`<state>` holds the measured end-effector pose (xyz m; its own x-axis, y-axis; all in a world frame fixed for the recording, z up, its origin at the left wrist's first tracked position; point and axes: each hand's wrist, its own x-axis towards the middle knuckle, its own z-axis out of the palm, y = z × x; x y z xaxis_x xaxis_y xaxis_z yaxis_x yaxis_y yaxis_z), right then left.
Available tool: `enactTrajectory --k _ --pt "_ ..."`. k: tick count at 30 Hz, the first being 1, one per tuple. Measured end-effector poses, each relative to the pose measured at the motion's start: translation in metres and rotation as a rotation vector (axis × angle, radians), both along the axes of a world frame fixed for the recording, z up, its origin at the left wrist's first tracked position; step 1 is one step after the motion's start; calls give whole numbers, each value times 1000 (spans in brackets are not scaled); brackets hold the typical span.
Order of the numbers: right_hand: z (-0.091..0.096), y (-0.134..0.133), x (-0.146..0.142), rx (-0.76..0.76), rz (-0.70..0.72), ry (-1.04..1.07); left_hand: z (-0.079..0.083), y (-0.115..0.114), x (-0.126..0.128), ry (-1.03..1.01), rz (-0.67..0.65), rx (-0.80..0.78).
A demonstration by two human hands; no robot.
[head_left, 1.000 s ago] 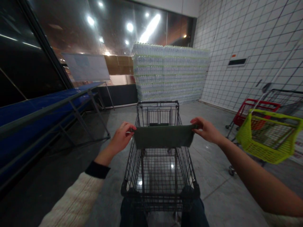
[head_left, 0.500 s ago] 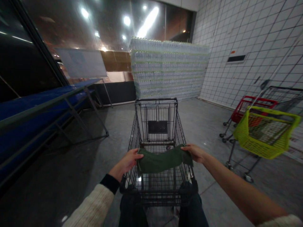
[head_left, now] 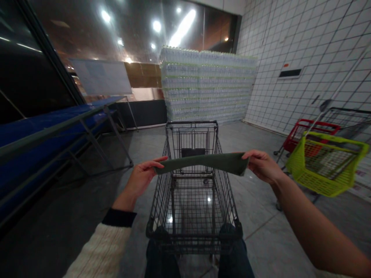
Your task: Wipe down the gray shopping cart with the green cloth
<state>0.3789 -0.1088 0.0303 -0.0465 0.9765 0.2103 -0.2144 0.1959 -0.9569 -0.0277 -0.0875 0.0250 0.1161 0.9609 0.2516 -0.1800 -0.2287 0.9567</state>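
Observation:
A dark green cloth [head_left: 203, 161] is stretched flat and nearly level above a dark wire shopping cart [head_left: 193, 208]. My left hand [head_left: 142, 177] pinches its left end, fingers closed on the fabric. At the other end my right hand [head_left: 262, 166] grips the cloth the same way. Both hands hover over the cart's side rims. The cart basket below looks empty, with a small dark panel at its far end.
A blue bench-like counter on metal legs [head_left: 58, 135] runs along the left. A tall stack of bottled-water packs [head_left: 207, 87] stands ahead. To the right are a lime-green basket cart [head_left: 327, 166] and a red one [head_left: 307, 133] by the white tiled wall [head_left: 304, 58].
The cloth was held hanging, then dipped slack into the cart. Now both hands have lifted and spread apart, pulling it taut and flat.

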Motion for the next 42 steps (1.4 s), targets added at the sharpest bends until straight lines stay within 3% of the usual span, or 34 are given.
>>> enactTrajectory --k 6,10,13,18,23,26,33,42 --pt "-2 -4 1 -72 -29 18 3 -3 -4 134 105 40" --pt "-12 -2 5 -167 1 55 2 -3 -6 201 126 -19" --pt "-29 2 7 -252 62 129 -11 1 -4 158 107 -96" --pt "-66 10 5 -466 138 196 -45 7 5 26 99 -301" --pt "-87 16 -2 -651 120 266 -65 8 16 -47 103 -338" --pt "-88 15 -9 -672 124 315 -63 6 22 -110 72 -343" --pt "-96 9 -54 -511 79 90 -46 -4 52 -267 -117 -423" --pt "-113 8 -120 -621 129 306 -39 -11 109 -410 -303 -434"
